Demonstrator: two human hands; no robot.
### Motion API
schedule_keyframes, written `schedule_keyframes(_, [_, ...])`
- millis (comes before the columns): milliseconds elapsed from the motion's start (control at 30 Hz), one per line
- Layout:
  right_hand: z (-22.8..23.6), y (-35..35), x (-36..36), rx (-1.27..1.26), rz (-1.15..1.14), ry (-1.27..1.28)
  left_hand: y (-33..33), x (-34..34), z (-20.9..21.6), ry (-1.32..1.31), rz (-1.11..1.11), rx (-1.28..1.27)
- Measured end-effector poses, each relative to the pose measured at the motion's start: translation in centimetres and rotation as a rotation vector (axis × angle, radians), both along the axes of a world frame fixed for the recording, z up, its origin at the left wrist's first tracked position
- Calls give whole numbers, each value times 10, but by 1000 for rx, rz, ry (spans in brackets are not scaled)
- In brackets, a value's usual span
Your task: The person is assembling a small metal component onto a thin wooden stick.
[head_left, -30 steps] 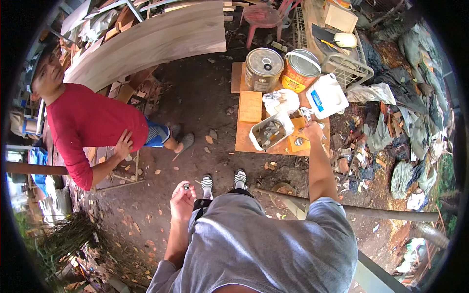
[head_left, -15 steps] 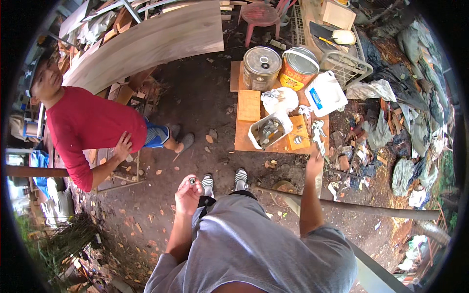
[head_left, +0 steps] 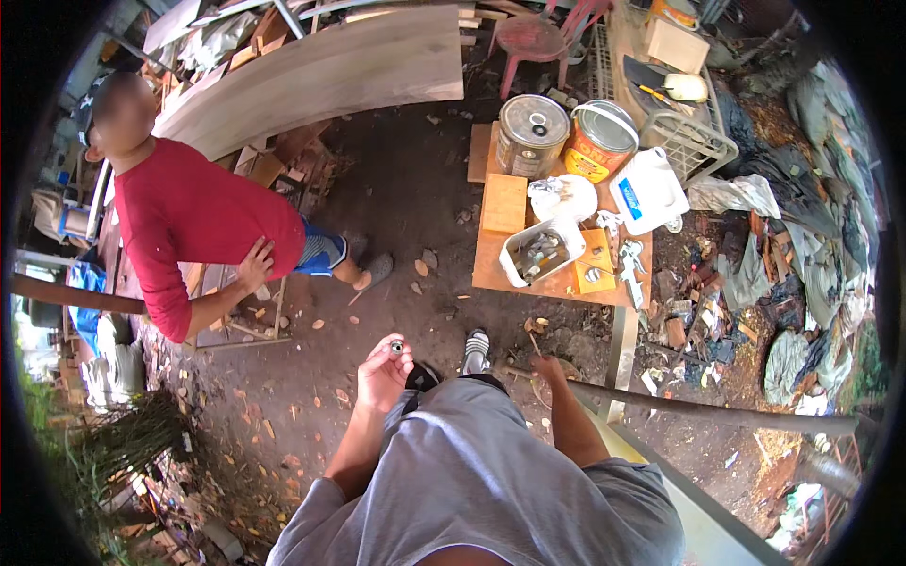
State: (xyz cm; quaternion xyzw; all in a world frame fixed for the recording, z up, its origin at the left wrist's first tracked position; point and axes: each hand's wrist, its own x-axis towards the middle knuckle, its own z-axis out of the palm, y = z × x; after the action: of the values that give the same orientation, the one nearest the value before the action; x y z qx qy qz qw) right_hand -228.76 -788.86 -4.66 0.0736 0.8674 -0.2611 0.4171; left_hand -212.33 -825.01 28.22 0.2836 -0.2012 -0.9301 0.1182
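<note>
My left hand point(head_left: 382, 375) is raised in front of my body. Its fingers pinch a small round metal piece point(head_left: 396, 347) with a dark centre. My right hand point(head_left: 547, 370) hangs low, in front of my right side and short of the low table point(head_left: 491, 274), its fingers curled. By its fingertips shows a thin brown stick-like thing point(head_left: 536, 342); I cannot make out whether it is held. At the table's near right corner lies a pale metal tool point(head_left: 632, 271) shaped like a spray gun. Beside it stands a white tub point(head_left: 511, 264) with several tools inside.
Two paint cans, one grey point(head_left: 533, 151) and one orange point(head_left: 595, 151), and a white jug point(head_left: 651, 191) stand on the table. At left is a person in a red shirt point(head_left: 208, 208). A long pole point(head_left: 698, 404) crosses by my right arm. Scrap point(head_left: 689, 330) litters the right.
My right hand has come away from the table's near right corner, moving left and back toward my body. My left hand still pinches the metal piece. The view has shifted slightly left.
</note>
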Motion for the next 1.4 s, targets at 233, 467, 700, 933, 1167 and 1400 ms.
schedule_keyframes(233, [141, -55, -25, -245, -73, -118, -6, 25, 18, 125, 3, -24])
schedule_keyframes(467, [102, -52, 35, -39, 101, -79, -22, 120, 8, 113, 236, 7])
schedule_keyframes(700, [112, -64, 108, -261, 59, 84, -25, 199, -3, 162, 281, 67])
schedule_keyframes(933, [231, -116, 165, -289, 300, 402, -30, 235, 3, 188, 188, 16])
schedule_keyframes(1167, [399, -185, 225, -497, 614, 741, -17, 242, 21, 312, 132, 23])
schedule_keyframes(1400, [382, -194, 233, -786, 653, 647, -14, 261, 35, 460, 144, 5])
